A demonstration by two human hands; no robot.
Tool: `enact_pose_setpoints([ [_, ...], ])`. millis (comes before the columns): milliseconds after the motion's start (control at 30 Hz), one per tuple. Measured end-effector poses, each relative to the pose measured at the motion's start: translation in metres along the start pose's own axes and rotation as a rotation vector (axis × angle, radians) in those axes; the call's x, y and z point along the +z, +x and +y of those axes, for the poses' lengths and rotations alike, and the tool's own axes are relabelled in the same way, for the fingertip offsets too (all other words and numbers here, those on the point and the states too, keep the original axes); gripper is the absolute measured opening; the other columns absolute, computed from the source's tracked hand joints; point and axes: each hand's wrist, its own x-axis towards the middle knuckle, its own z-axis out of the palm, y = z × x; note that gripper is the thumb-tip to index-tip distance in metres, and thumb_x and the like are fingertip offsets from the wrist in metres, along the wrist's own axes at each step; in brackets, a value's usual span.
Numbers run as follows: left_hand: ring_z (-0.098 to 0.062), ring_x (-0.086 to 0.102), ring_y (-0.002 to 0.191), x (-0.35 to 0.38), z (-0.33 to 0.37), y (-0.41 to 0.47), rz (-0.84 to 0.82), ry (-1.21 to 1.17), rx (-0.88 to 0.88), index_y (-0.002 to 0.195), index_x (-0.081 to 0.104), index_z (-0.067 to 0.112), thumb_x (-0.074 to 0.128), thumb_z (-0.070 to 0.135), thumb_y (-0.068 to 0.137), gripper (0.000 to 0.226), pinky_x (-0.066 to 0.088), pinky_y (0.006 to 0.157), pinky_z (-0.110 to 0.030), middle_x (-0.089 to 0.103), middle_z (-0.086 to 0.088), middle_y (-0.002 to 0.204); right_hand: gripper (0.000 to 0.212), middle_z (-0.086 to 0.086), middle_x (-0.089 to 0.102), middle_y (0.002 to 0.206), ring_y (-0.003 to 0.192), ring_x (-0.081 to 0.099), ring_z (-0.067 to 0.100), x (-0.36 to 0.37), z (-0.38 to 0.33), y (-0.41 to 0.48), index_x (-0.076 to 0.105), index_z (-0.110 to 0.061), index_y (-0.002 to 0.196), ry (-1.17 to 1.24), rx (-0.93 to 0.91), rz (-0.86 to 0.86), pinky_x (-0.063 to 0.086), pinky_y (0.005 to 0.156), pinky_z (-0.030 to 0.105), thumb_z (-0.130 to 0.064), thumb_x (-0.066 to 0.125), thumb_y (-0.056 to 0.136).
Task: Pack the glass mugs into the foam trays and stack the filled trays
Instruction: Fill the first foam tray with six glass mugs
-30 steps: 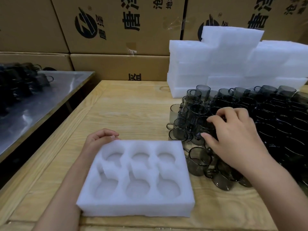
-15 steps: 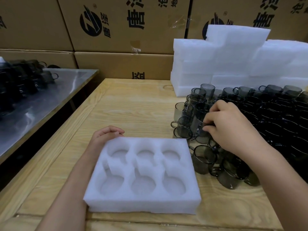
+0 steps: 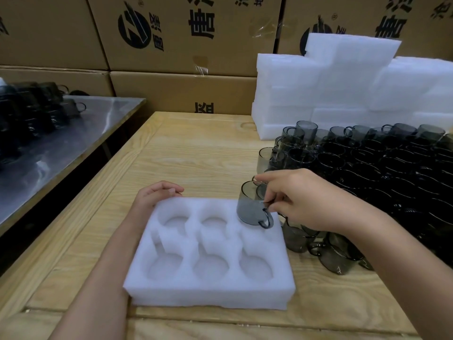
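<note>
Stacked brown cardboard cartons [image 3: 186, 35] wall off the back of a pale, grainy wooden tabletop [image 3: 196, 153]. On it lies a white foam tray [image 3: 210, 290], a soft matte slab cut with six round pockets, none of them filled. The right hand [image 3: 308, 204] grips a smoky grey glass mug [image 3: 250, 212], with the forefinger laid over the rim and the other fingers curled by the loop handle. It holds the mug at the tray's far right pocket; whether the base touches the foam I cannot tell. The left hand [image 3: 152, 200] rests against the tray's far left corner, fingers loosely curled and gripping nothing.

The mug looks light, rigid, smooth and thin-walled, so it is probably slippery and easily chipped against its neighbours. A hold across rim and wall, or through the handle, seems safest. The foam should yield, so a gentle push probably seats the glass, but the tray seems light enough to slide unless steadied.

To the right stands a dense crowd of loose mugs [image 3: 367, 168], touching one another, a few tipped near the tray. Behind them rises a pile of spare foam blocks [image 3: 343, 89].
</note>
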Motion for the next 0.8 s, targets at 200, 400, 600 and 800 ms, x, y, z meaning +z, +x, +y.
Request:
enact_pose_setpoints([
  [200,-0.015,0.061,0.052,0.001,0.000,-0.001,0.008,-0.025,-0.009,0.083,0.063,-0.001,0.046,-0.004,0.088,0.018,0.050,0.050,-0.018,0.066,-0.008,0.063,0.005,-0.006,0.041,0.146,0.120,0.046,0.002,0.001,0.002,-0.001,0.067,-0.015,0.086,-0.073,-0.021,-0.060,0.028,0.075,0.008,-0.012,0.063,0.086],
  [400,-0.015,0.061,0.052,0.000,-0.001,0.000,0.008,-0.006,-0.006,0.081,0.064,0.000,0.046,-0.005,0.087,0.019,0.050,0.050,-0.018,0.066,-0.008,0.063,0.011,-0.010,0.037,0.148,0.133,0.037,0.011,0.000,-0.002,0.001,0.069,-0.014,0.094,-0.116,0.007,-0.140,0.039,0.099,0.026,-0.013,0.060,0.088],
  [600,-0.016,0.062,0.053,-0.001,-0.003,0.002,-0.011,0.020,-0.002,0.084,0.062,-0.001,0.044,-0.005,0.089,0.018,0.050,0.051,-0.018,0.066,-0.007,0.064,0.043,-0.001,0.061,0.107,0.105,0.053,0.023,0.013,-0.016,-0.003,0.043,-0.026,0.126,-0.054,0.123,-0.019,0.044,0.079,0.032,-0.044,0.045,0.087],
  [800,-0.016,0.062,0.054,-0.003,-0.004,0.003,-0.011,0.037,-0.009,0.085,0.062,-0.001,0.044,-0.003,0.090,0.019,0.050,0.051,-0.020,0.066,-0.008,0.066,0.076,-0.003,-0.012,0.158,0.144,-0.014,0.009,0.063,-0.033,0.012,-0.004,-0.020,0.151,-0.145,0.052,0.005,-0.010,0.117,0.033,-0.064,0.012,0.090],
])
